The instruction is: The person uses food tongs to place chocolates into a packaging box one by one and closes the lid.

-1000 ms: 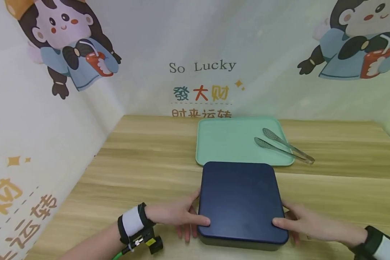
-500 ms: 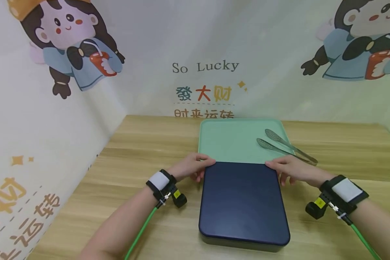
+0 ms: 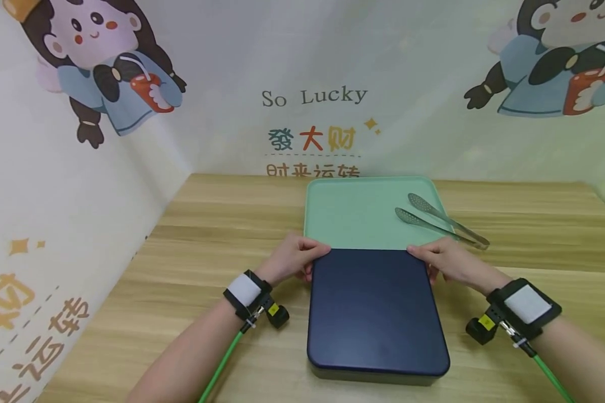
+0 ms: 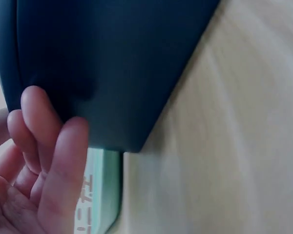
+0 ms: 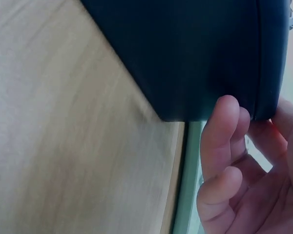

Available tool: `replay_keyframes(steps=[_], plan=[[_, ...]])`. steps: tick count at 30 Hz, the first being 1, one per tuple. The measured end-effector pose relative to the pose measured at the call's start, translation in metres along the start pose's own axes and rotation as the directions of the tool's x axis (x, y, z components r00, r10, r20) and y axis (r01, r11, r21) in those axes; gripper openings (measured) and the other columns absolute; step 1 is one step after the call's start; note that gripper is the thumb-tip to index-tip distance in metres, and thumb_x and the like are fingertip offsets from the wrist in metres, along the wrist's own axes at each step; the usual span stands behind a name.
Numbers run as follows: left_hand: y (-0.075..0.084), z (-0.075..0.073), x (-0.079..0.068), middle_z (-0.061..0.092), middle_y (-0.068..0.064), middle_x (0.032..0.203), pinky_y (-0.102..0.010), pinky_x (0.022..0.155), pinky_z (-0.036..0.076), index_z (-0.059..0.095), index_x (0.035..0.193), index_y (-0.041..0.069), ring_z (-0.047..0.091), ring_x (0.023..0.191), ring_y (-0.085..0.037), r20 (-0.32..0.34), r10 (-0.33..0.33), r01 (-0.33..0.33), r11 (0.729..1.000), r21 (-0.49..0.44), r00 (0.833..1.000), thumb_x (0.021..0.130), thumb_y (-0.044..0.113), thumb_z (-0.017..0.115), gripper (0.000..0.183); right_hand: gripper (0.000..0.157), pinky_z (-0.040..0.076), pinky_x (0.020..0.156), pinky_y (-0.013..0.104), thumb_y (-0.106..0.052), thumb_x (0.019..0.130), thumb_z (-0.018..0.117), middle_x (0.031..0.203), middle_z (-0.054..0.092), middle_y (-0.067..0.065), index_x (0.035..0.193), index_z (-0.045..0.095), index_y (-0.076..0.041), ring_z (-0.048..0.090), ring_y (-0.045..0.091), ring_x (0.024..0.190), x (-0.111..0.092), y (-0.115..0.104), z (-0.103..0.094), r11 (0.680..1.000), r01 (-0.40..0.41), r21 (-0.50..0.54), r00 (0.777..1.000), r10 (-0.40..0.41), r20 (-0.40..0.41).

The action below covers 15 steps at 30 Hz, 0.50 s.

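A dark navy rectangular box [image 3: 375, 313] with a fitted lid lies flat on the wooden table. My left hand [image 3: 294, 257] grips its far left corner, the thumb at the lid's back edge and curled fingers against the side. At the far right corner my right hand [image 3: 447, 262] holds it the same way. In the left wrist view, fingertips [image 4: 36, 100] touch the box side just below the lid seam. The right wrist view has fingertips [image 5: 227, 109] near that seam too. The lid sits down on the box, and its contents are hidden.
Behind the box lies a mint green tray [image 3: 353, 210], partly covered by it from this angle. Metal tongs [image 3: 443, 221] rest across the tray's right rim, handle end over the table [image 3: 529, 313]. A printed curtain [image 3: 398, 67] hangs behind and to the left.
Both hands have moved from the box's near sides to its far corners. Over the last half second they stay there, the fingers drawn in closer. The box has not visibly moved.
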<state>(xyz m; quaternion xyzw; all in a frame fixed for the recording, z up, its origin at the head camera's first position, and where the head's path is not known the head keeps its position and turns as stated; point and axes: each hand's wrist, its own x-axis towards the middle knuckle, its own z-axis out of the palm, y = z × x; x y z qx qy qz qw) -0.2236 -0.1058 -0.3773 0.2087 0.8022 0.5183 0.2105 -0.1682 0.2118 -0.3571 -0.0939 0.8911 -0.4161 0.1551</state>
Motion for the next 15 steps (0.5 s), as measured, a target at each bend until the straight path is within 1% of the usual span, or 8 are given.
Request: replay_keyframes(steps=[3,5,8,10,13,14,15], plan=[[0.003,-0.001,0.004,0.047,-0.009,0.051,-0.038,0.05,0.052,0.069,0.096,0.015,0.054,0.048,-0.021,0.005,0.022,-0.022,0.999,0.026,1.0,0.089,0.034,0.056,0.024,0.046,0.035,0.038,0.026,-0.042,0.094,0.042,0.053,0.052,0.005,0.063,0.053,-0.01,0.054,0.024,0.052,0.001,0.001,-0.001,0.999,0.01,-0.032,1.0,-0.011,-0.021],[0.003,-0.001,0.007,0.047,-0.009,0.052,-0.038,0.05,0.053,0.068,0.096,0.015,0.053,0.048,-0.021,0.01,0.029,-0.029,0.998,0.048,1.0,0.09,0.033,0.055,0.023,0.046,0.037,0.04,0.028,-0.043,0.095,0.042,0.054,0.052,0.004,0.063,0.053,-0.011,0.054,0.023,0.052,0.002,0.001,-0.001,0.997,0.022,-0.069,0.999,-0.025,-0.038],[0.003,0.001,0.01,0.049,-0.007,0.054,-0.036,0.051,0.053,0.068,0.095,0.015,0.053,0.05,-0.019,0.02,0.039,-0.041,0.994,0.106,0.999,0.09,0.034,0.054,0.023,0.044,0.04,0.045,0.031,-0.043,0.095,0.041,0.055,0.052,0.003,0.067,0.054,-0.012,0.054,0.021,0.052,-0.001,0.003,0.0,0.992,0.043,-0.122,0.997,-0.05,-0.051],[0.001,0.002,0.011,0.051,-0.006,0.056,-0.033,0.05,0.052,0.067,0.093,0.015,0.053,0.051,-0.018,0.028,0.07,-0.074,0.984,0.165,0.997,0.091,0.035,0.052,0.025,0.042,0.041,0.048,0.032,-0.042,0.095,0.04,0.059,0.052,0.003,0.071,0.056,-0.012,0.055,0.02,0.053,-0.004,0.006,0.0,0.989,0.057,-0.139,0.996,-0.066,-0.056],[-0.003,-0.001,0.007,0.057,-0.004,0.064,-0.03,0.052,0.051,0.065,0.096,0.012,0.055,0.056,-0.017,0.058,0.125,-0.136,0.962,0.237,0.99,0.093,0.035,0.049,0.028,0.036,0.044,0.052,0.032,-0.038,0.096,0.04,0.067,0.054,0.002,0.084,0.06,-0.01,0.056,0.017,0.056,-0.014,0.01,-0.003,0.985,0.082,-0.152,0.994,-0.092,-0.064],[-0.004,-0.004,0.004,0.058,-0.004,0.068,-0.03,0.054,0.051,0.064,0.098,0.012,0.056,0.06,-0.017,0.064,0.136,-0.148,0.952,0.269,0.989,0.094,0.035,0.048,0.029,0.036,0.046,0.054,0.032,-0.037,0.096,0.041,0.071,0.055,0.002,0.092,0.061,-0.008,0.056,0.017,0.058,-0.019,0.011,-0.006,0.983,0.086,-0.164,0.993,-0.098,-0.067],[-0.005,-0.008,0.0,0.06,-0.003,0.074,-0.029,0.057,0.05,0.063,0.101,0.012,0.057,0.064,-0.016,0.066,0.146,-0.159,0.935,0.316,0.987,0.094,0.035,0.047,0.029,0.037,0.046,0.055,0.031,-0.037,0.096,0.041,0.074,0.056,0.002,0.099,0.061,-0.006,0.056,0.016,0.061,-0.024,0.012,-0.009,0.979,0.08,-0.187,0.993,-0.095,-0.073]])
